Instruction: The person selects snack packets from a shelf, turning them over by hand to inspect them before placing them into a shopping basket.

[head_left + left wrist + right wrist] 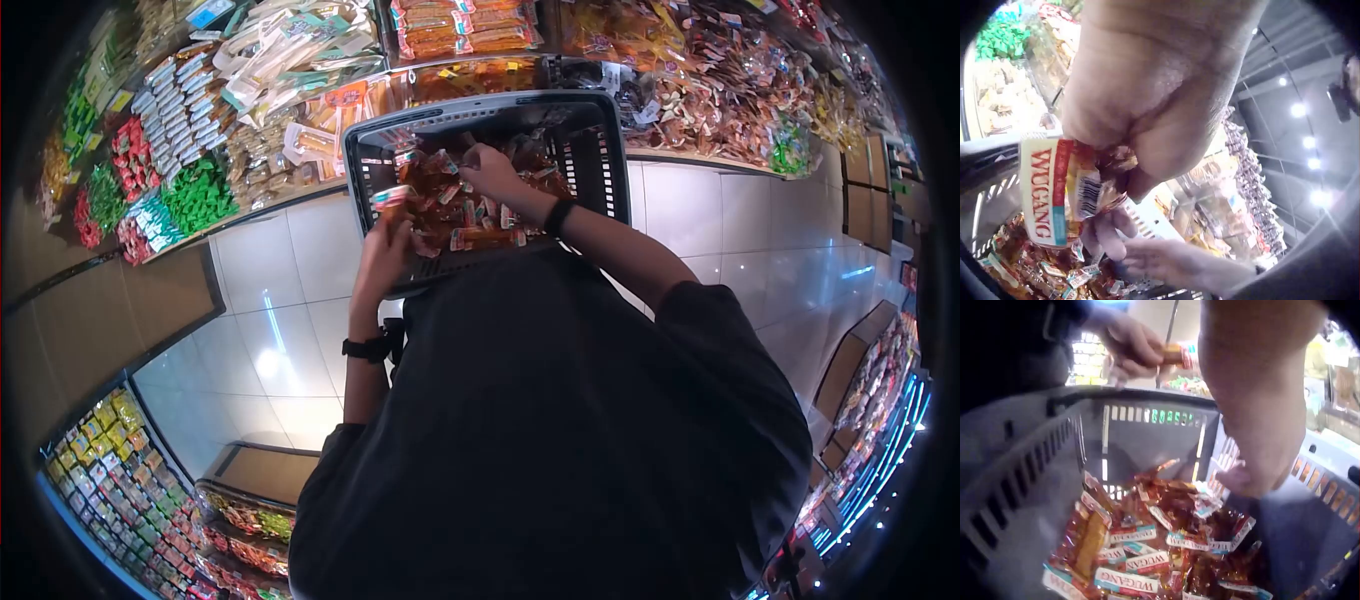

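Observation:
My left hand (pixel 385 255) grips snack packets at the left side of the dark shopping basket (pixel 612 180). Its wrapped snack packets (pixel 1044 194) have a white end band lettered WUGANG, with a barcode beside it. In the right wrist view this left hand (pixel 1132 347) is above the basket's far rim. My right hand (pixel 497 178) is down inside the basket, fingers curled at the wrapper of a snack packet (pixel 1207 501) on the pile; its fingertips are partly hidden. Many more reddish-brown snack packets (pixel 1129 581) lie jumbled across the basket floor.
Beyond the basket runs a display counter with loose wrapped snacks (pixel 700 110), stacked orange packets (pixel 465 25) and green-wrapped sweets (pixel 197 195). Pale floor tiles (pixel 265 260) lie around the basket. Shelves of packaged goods (pixel 120 460) stand at the lower left.

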Available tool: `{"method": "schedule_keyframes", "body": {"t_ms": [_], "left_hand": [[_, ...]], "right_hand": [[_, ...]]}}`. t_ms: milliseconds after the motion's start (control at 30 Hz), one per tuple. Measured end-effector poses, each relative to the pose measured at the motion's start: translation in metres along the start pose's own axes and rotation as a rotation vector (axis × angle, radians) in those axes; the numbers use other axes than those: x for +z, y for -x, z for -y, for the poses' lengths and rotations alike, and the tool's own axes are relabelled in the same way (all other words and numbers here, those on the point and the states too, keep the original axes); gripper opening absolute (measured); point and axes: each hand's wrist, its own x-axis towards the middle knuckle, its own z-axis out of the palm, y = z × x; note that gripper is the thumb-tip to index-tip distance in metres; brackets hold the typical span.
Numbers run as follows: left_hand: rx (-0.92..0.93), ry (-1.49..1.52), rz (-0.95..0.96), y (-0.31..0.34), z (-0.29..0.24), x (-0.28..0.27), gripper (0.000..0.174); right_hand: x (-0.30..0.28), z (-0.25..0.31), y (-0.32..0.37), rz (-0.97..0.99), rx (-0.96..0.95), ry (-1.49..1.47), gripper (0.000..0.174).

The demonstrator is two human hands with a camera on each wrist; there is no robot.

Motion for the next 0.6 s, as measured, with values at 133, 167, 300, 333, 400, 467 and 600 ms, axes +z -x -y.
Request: {"method": "schedule_keyframes", "body": {"t_ms": [133,167,300,333,400,467,600], "left_hand": [[-0.053,0.393,-0.050,0.010,-0.001,-0.011,0.031],[-0.057,0.429,-0.070,0.012,-0.005,-0.014,0.032],[-0.044,0.539,-0.102,0.018,-0.001,-0.020,0.028],[-0.044,0.538,-0.104,0.019,-0.002,-0.022,0.028],[-0.040,0.494,-0.182,0.022,-0.005,-0.025,0.024],[-0.065,0.489,-0.275,0.022,-0.002,-0.026,0.019],[-0.042,0.348,-0.305,0.013,-0.013,-0.020,0.018]], "right_hand": [[0.037,-0.055,-0.045,-0.036,0.295,0.175,0.042],[0.044,-0.059,-0.053,-0.011,0.325,0.183,0.046],[0.053,-0.055,-0.056,-0.032,0.205,-0.045,0.030],[0.054,-0.054,-0.052,0.018,0.159,-0.323,0.031],[0.037,-0.052,-0.044,0.017,0.034,-0.202,0.030],[0.018,-0.053,-0.036,0.078,-0.003,-0.283,0.018],[-0.052,0.020,0.012,0.179,0.140,-0.486,0.010]]}}
